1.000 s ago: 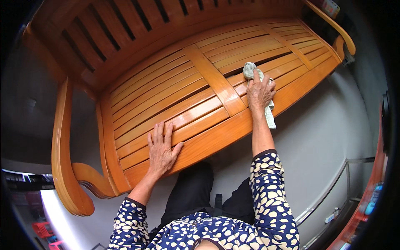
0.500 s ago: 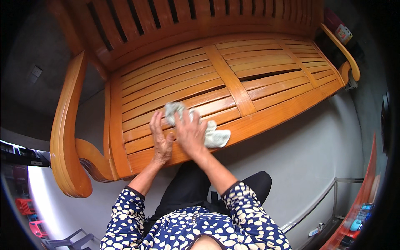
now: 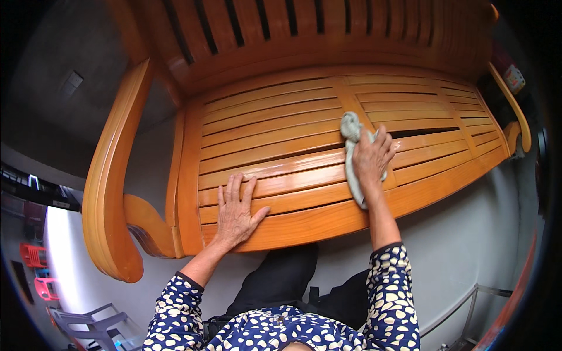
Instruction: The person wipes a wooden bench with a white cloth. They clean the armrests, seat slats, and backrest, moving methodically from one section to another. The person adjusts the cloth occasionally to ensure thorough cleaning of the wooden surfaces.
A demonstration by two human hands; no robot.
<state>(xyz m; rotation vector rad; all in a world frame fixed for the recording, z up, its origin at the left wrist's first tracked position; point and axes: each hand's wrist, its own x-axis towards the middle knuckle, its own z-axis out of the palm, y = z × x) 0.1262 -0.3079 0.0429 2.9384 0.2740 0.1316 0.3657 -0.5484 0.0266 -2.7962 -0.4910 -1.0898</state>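
Note:
A wooden slatted bench (image 3: 269, 126) in glossy orange-brown spans the head view in front of me. My left hand (image 3: 235, 213) lies flat on the front slats of its seat, fingers spread and nothing in them. Further right, my right hand (image 3: 372, 159) presses a pale grey-green cloth (image 3: 350, 126) onto the seat by the wide crosspiece. The cloth is bunched beyond the fingers, and a strip of it trails toward the seat's front edge. Part of it is hidden under the palm.
A thick curved armrest (image 3: 114, 175) rises at the left end, another armrest (image 3: 515, 105) at the right. The slatted backrest stands behind the seat. Red chairs (image 3: 35, 255) and a grey chair (image 3: 96, 324) are at lower left, a metal frame (image 3: 462, 310) at lower right.
My right hand has slid the cloth to the right along the seat, away from my left hand. My left hand now rests flat on the slats. The view has shifted somewhat.

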